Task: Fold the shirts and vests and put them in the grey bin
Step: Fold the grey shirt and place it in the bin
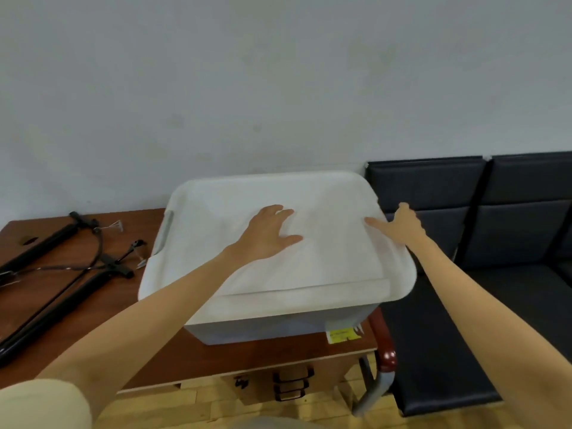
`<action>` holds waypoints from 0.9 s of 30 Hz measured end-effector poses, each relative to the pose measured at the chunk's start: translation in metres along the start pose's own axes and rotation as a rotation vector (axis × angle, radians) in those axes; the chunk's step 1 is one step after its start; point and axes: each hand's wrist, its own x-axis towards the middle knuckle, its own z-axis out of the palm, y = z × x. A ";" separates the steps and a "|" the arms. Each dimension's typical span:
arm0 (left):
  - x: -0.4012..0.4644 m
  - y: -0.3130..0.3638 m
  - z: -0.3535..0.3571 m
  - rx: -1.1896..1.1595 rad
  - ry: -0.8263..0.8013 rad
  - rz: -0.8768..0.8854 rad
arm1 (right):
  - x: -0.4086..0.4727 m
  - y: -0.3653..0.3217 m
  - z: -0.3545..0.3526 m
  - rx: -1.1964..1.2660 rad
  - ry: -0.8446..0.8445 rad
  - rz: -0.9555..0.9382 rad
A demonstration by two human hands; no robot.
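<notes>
On the wooden table [77, 320], at its right edge, sits the grey bin [278, 331], its white lid [325, 267] on. The left hand [269, 235] presses flat, fingers spread; the right hand [402, 226] holds the lid's right rim, which looks stiff, light, best lifted there.

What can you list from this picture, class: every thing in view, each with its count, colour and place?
bin: one, grey, on the right part of the desk, closed
lid: one, white, on the bin, slightly askew
label: one, yellow, on the bin's front wall, near its right corner
desk: one, red-brown wood, against the wall
poles: black, with cables, on the desk's left part; count unclear
seats: black padded row, right of the desk
floor: light wood, below the desk
wall: pale grey, behind everything
left hand: one, flat on the lid's middle, fingers spread
right hand: one, at the lid's right edge, thumb on top
</notes>
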 end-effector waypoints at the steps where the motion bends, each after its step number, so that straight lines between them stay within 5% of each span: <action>1: 0.005 0.007 0.002 -0.004 -0.028 0.008 | 0.000 0.008 -0.001 0.034 -0.031 0.046; 10: 0.029 0.025 0.016 0.041 -0.224 0.001 | 0.006 0.034 0.002 0.255 -0.137 0.101; 15: 0.029 0.022 0.020 0.030 -0.224 -0.036 | 0.014 0.027 -0.002 0.210 -0.043 0.013; 27: 0.029 0.019 0.026 -0.017 -0.194 -0.045 | 0.018 0.003 0.007 0.179 -0.203 0.024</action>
